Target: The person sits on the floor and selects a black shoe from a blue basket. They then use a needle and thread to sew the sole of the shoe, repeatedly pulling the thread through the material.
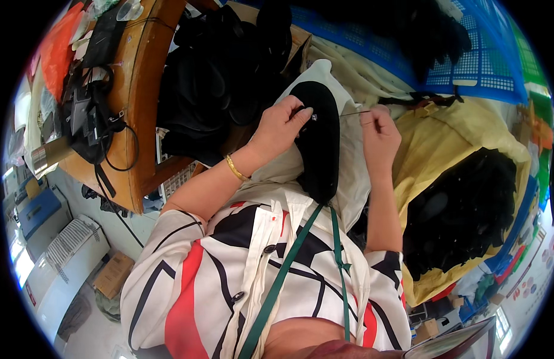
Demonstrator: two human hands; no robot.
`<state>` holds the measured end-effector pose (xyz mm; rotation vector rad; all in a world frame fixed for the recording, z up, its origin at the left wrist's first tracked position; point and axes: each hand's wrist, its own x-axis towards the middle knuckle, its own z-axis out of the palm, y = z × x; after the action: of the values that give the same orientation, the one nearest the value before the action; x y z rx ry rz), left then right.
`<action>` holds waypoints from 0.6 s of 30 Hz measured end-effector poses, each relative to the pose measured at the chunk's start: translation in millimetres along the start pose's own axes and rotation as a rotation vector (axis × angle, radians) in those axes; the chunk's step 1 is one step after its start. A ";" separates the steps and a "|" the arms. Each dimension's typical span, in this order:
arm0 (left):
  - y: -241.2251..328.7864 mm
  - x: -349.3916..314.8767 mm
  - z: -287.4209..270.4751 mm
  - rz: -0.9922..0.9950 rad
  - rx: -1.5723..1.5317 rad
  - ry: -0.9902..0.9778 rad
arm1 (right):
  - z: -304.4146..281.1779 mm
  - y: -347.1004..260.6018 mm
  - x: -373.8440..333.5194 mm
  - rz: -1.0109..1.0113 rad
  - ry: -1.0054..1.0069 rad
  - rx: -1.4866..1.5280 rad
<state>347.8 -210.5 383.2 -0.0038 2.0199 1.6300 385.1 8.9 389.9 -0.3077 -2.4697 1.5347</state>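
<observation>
A long, rounded black sole-shaped piece point(320, 158) lies over the white cloth in my lap, its narrower end toward my body. My left hand point(280, 127) pinches its left edge between thumb and fingers. Beside that thumb tip is a small shiny bead-like spot point(314, 118) on the black surface. Off to the right, my right hand point(380, 128) is closed in a pinch. A thin dark strand point(353, 112), thread or needle, runs from its fingertips toward the piece's right edge; I cannot tell which it is. The fingers' undersides are hidden.
A pile of similar black pieces point(208, 78) stands ahead on the left, by a wooden table point(142, 78). To the right, a yellow sack point(423, 149) holds many black pieces. A blue plastic basket point(477, 75) is at the far right. White cloth point(352, 173) covers my lap.
</observation>
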 end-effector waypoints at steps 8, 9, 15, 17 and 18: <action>-17.0 -0.6 5.7 0.103 -0.064 0.064 | 40.9 -13.8 -14.8 0.662 0.013 1.566; -16.3 -2.2 5.2 0.110 -0.047 0.074 | 38.3 -14.5 -14.1 0.679 0.011 1.560; -19.2 -12.3 -2.4 0.042 -0.248 0.094 | 12.5 3.7 -36.5 0.706 -0.030 1.651; -25.8 -11.5 -4.9 -0.015 -0.222 0.071 | 17.2 -0.3 -44.0 0.816 0.067 1.623; -27.6 -7.8 -7.3 -0.016 -0.235 0.051 | 18.0 -1.1 -38.8 0.787 0.057 1.593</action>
<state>360.6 -227.0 362.3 -0.1477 1.8483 1.8648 416.9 -18.2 380.2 -0.9267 -0.4056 3.0108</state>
